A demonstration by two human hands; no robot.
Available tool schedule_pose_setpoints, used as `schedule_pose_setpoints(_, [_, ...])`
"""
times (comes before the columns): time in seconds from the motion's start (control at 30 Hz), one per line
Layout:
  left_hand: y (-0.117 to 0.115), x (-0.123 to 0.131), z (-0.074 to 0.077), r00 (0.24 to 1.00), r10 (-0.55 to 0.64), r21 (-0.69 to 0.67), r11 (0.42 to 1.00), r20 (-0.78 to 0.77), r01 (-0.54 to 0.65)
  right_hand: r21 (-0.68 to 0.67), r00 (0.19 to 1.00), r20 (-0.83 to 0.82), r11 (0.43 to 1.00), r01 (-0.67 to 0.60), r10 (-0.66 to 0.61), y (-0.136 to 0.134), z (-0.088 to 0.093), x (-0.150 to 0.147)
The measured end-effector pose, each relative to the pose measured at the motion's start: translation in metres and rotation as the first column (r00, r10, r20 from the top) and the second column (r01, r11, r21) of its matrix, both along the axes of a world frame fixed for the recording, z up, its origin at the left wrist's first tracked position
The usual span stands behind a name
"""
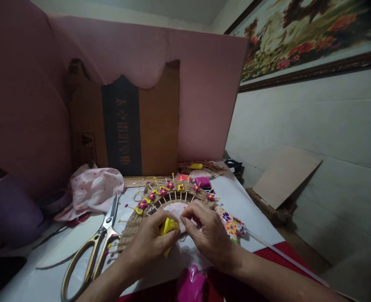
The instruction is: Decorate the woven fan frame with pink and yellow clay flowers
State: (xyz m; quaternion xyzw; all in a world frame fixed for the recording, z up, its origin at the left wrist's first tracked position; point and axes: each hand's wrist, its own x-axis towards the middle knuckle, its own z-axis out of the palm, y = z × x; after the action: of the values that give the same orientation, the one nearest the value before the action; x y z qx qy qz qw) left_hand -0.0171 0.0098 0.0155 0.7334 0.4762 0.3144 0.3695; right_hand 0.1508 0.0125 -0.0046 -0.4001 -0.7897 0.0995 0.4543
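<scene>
My left hand [154, 239] is closed around a bright yellow lump of modelling clay [169, 228], part of it bulging out between thumb and fingers. Just to its right, my right hand [209, 237] is closed in a pinch, thumb and forefinger together; anything between the tips is too small to make out. Behind both hands lies a round woven twine piece [135, 222] with thin sticks fanning outward. Small magenta and yellow clay flowers [163, 191] sit along its upper arc. A pale fabric centre [174, 208] is partly hidden by my hands.
Large gold-handled scissors [102, 239] lie at left, near a dotted cloth [95, 188]. A magenta clay packet [192, 285] is at the front edge, another magenta packet [202, 182] behind. A flower-patterned glue gun [231, 222] lies right. A cardboard box [158, 126] stands at the back.
</scene>
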Motion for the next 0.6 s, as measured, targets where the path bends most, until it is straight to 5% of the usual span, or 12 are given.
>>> schedule_pose_setpoints(0.6, [0.0001, 0.0011, 0.0002, 1.000, -0.006, -0.053, 0.999, 0.013, 0.006, 0.056, 0.996, 0.084, 0.998, 0.010, -0.014, -0.0042, -0.0051, 0.0014])
